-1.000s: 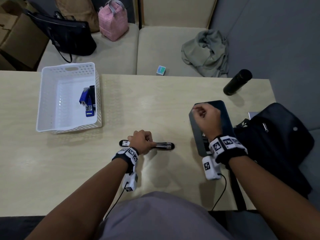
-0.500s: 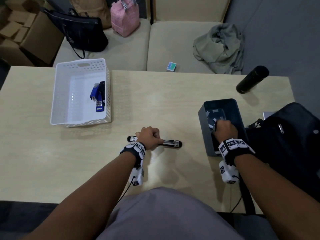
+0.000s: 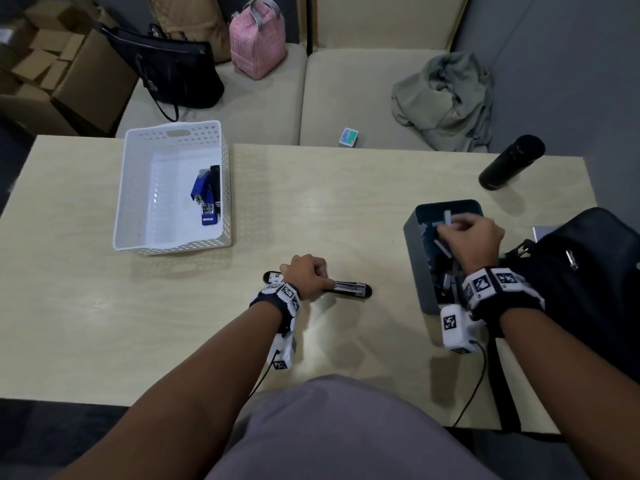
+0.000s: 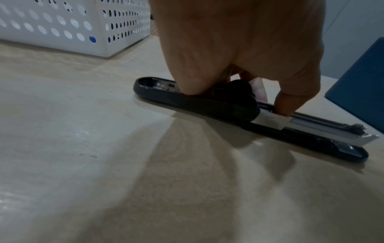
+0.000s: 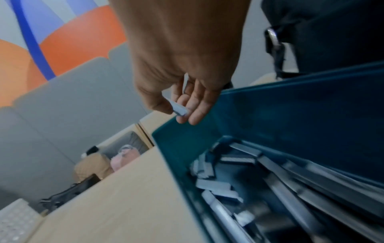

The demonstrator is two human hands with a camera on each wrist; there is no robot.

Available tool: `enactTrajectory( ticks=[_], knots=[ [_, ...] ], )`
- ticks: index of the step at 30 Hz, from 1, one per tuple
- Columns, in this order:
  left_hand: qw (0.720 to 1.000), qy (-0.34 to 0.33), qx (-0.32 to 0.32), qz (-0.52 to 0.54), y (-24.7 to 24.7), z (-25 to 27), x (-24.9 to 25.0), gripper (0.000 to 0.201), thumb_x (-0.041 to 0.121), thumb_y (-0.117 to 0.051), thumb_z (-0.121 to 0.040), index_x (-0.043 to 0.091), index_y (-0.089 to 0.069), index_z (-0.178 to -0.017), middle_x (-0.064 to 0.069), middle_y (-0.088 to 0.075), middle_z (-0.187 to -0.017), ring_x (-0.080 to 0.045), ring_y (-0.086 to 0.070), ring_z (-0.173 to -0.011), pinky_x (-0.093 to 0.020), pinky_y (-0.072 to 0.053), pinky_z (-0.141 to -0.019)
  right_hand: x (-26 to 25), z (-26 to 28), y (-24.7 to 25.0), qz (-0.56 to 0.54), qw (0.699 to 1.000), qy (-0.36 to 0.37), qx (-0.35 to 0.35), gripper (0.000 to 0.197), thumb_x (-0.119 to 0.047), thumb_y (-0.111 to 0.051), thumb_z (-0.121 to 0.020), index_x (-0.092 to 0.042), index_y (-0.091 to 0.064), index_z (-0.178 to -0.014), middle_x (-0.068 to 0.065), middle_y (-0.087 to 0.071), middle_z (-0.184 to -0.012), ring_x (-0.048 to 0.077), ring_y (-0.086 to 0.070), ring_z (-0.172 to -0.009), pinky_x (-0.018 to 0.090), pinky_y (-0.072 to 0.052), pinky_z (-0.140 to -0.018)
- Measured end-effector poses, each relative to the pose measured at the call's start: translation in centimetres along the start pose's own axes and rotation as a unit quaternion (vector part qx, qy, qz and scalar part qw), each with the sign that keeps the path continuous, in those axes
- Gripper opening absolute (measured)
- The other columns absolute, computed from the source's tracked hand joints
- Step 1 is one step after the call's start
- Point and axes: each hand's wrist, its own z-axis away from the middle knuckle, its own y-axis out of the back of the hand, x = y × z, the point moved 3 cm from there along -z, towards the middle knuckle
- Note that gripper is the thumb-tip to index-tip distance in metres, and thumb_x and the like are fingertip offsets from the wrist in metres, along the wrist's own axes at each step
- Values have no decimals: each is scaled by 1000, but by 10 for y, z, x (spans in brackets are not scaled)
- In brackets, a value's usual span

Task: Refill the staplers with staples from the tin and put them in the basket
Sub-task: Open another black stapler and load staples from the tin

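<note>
A black stapler (image 3: pixel 349 289) (image 4: pixel 228 106) lies opened flat on the table in front of me, its metal staple channel bare. My left hand (image 3: pixel 304 277) (image 4: pixel 239 92) grips its hinge, thumb on the channel. My right hand (image 3: pixel 467 237) (image 5: pixel 178 110) hovers over the far half of the open blue tin (image 3: pixel 414 244) (image 5: pixel 290 118) and pinches a strip of staples (image 3: pixel 447 218) (image 5: pixel 178 109) between thumb and fingers. Several loose staple strips (image 5: pixel 218 185) fill the tin. A blue stapler (image 3: pixel 204 195) and a black one (image 3: pixel 215 187) lie in the white basket (image 3: pixel 138 188).
A black bag (image 3: pixel 588 271) presses against the tin's right side. A black bottle (image 3: pixel 510 162) lies at the far right of the table. Beyond the table a sofa carries a handbag (image 3: pixel 169 71), a pink bag (image 3: pixel 258 46), a small box (image 3: pixel 349 137) and a grey garment (image 3: pixel 446 98).
My right hand dipped into the near part of the tin, then rose and moved toward its far half with a staple strip. My left hand stayed on the stapler.
</note>
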Motion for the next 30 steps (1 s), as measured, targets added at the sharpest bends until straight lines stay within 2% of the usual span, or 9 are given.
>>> enactTrajectory(
  ticks=[3, 6, 9, 11, 15, 18, 21, 24, 30],
  knots=[
    [1000, -2, 5, -5, -1, -2, 1, 25, 36, -73, -58, 14, -63, -66, 8, -61, -62, -21, -60, -90, -36, -25, -78, -31, -6, 4, -72, 994, 87, -5, 19, -14, -73, -74, -8, -74, -92, 11, -74, -82, 18, -69, -72, 27, -56, -73],
    [1000, -5, 8, -2, -2, -2, 0, 27, 36, -73, -57, 13, -63, -66, 8, -60, -61, -22, -60, -89, -36, -24, -77, -56, -2, -10, -87, 985, 127, -73, 15, -18, -71, -76, -17, -73, -91, 6, -76, -84, 14, -73, -76, 31, -60, -72],
    [1000, -5, 10, -3, -2, -2, -1, 25, 36, -73, -58, 14, -63, -65, 7, -60, -62, -22, -60, -89, -36, -26, -78, -73, 20, -40, -40, 967, 177, -177, 7, -18, -71, -82, -18, -69, -88, 3, -75, -79, 13, -72, -71, 27, -59, -66],
    [1000, -4, 9, -4, -2, -3, -1, 24, 37, -74, -59, 17, -61, -64, 6, -61, -62, -22, -59, -88, -36, -27, -79, -71, 37, -64, 10, 944, 194, -266, 7, -17, -68, -84, -22, -66, -87, 1, -73, -79, 15, -70, -72, 29, -59, -64],
    [1000, -3, 8, -7, -2, -3, -2, 23, 36, -75, -60, 19, -59, -63, 6, -61, -64, -23, -57, -90, -37, -28, -81, -50, 68, -98, 148, 897, 212, -358, 15, -6, -69, -77, -15, -77, -86, 4, -74, -82, 17, -65, -77, 26, -52, -71],
    [1000, -4, 6, -15, -2, -3, -2, 23, 37, -74, -63, 21, -58, -62, 3, -65, -72, -23, -53, -94, -37, -27, -78, -35, 81, -107, 154, 894, 183, -378, 17, -7, -76, -75, -11, -79, -92, 8, -77, -89, 18, -69, -85, 28, -57, -81],
    [1000, -3, 6, -21, -2, -3, -2, 26, 39, -74, -65, 22, -55, -60, 0, -68, -79, -23, -53, -94, -37, -26, -78, -29, 87, -109, 109, 901, 157, -390, 23, -5, -81, -72, -8, -79, -94, 10, -77, -90, 17, -71, -81, 28, -58, -80],
    [1000, -2, 6, -25, -1, -3, -1, 28, 41, -74, -65, 22, -53, -59, 0, -67, -81, -22, -51, -95, -38, -26, -78, -27, 92, -111, 78, 899, 173, -394, 20, -6, -81, -70, -9, -79, -89, 8, -77, -90, 18, -71, -83, 35, -58, -83],
    [999, -4, 4, -31, -1, -3, -1, 26, 39, -73, -67, 22, -54, -61, 3, -65, -80, -23, -51, -96, -38, -27, -80, -25, 102, -113, 85, 903, 223, -358, 8, -6, -77, -72, -13, -73, -75, 3, -71, -81, 19, -67, -75, 40, -58, -73]
  ],
)
